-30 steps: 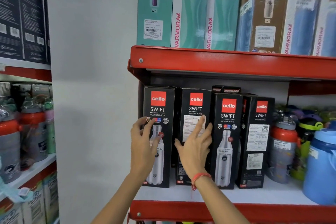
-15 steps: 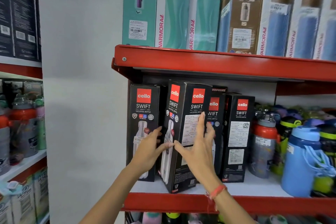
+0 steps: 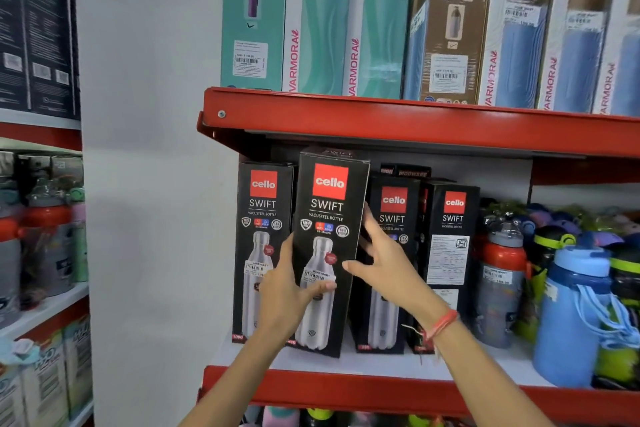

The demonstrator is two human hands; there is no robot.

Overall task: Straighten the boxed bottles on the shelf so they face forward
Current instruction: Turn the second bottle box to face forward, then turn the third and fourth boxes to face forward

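Observation:
Several black Cello Swift bottle boxes stand on the red-edged shelf (image 3: 381, 388). The second box (image 3: 329, 211) is pulled forward and tilted, its bottle-picture front facing me. My left hand (image 3: 287, 291) grips its left edge with the thumb across the front. My right hand (image 3: 384, 263) holds its right side, fingers spread. The leftmost box (image 3: 261, 218) faces forward. The third box (image 3: 393, 215) also faces forward, partly hidden by my right hand. The fourth box (image 3: 450, 236) shows its label side.
Loose bottles crowd the shelf's right side: a red-capped grey one (image 3: 502, 284) and a blue jug (image 3: 571, 315). The shelf above (image 3: 415, 121) carries tall Varmora boxes. A white pillar (image 3: 149, 184) stands left, with another bottle shelf beyond it.
The second box has been turned from its label side to its bottle-picture front and drawn further out of the row. Both hands shifted with it onto its edges.

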